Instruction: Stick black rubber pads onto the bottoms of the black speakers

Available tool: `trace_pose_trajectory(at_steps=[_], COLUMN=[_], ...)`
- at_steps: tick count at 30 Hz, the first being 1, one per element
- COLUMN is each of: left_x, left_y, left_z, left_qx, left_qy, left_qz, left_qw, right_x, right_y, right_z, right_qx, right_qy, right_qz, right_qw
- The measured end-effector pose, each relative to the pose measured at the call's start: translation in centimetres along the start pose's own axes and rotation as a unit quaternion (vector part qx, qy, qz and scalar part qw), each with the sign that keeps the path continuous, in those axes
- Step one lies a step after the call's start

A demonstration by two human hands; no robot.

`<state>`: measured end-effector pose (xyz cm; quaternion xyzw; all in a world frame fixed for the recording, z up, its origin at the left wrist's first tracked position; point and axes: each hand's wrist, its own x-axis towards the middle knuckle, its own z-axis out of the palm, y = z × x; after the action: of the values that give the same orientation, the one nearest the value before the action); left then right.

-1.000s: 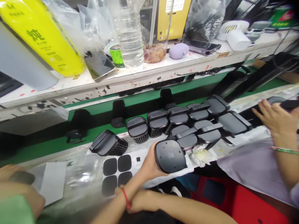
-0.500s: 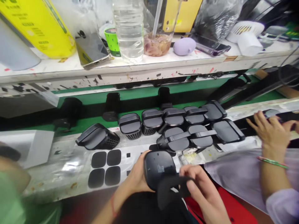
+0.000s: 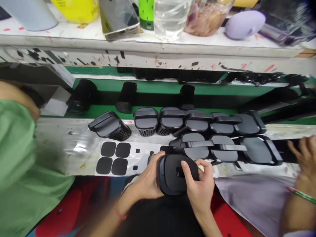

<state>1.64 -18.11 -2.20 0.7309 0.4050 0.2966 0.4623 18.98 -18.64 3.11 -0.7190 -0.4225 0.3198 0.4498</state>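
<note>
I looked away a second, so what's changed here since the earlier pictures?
Your right hand has brought the floppy black pad onto the base of the black container, which your left hand still grips. The four flat pads and the other containers stayed put.

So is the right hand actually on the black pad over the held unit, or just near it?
Touching. The head view shows the right hand with its thumb laid on top of the black pad, beside the square cutout.

No lettering seems readable in this somewhat blurred view.
</note>
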Motion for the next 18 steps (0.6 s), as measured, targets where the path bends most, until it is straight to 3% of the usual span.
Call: trace_pose_trajectory(at_steps=[5, 11, 14, 18], left_x=[-0.7, -0.8, -0.7, -0.3], left_y=[0.7, -1.3, -1.9, -0.7], left_z=[-0.5, 1.5, 1.8, 1.1], left_qx=[-0.106, -0.162, -0.182, -0.159], left_qy=[-0.006, 0.114, 0.127, 0.137], left_qz=[-0.062, 0.000, 0.018, 0.019], left_qw=[0.992, 0.980, 0.975, 0.977], right_x=[-0.3, -0.6, -0.6, -0.2], right_y=[-0.5, 0.3, 0.1, -1.0], right_z=[1.0, 0.3, 0.4, 0.7], right_qx=[0.031, 0.043, 0.050, 0.083], right_qy=[-0.020, -0.065, -0.064, -0.094], right_qz=[-0.006, 0.008, 0.003, 0.048], right_qw=[0.999, 0.997, 0.997, 0.991])
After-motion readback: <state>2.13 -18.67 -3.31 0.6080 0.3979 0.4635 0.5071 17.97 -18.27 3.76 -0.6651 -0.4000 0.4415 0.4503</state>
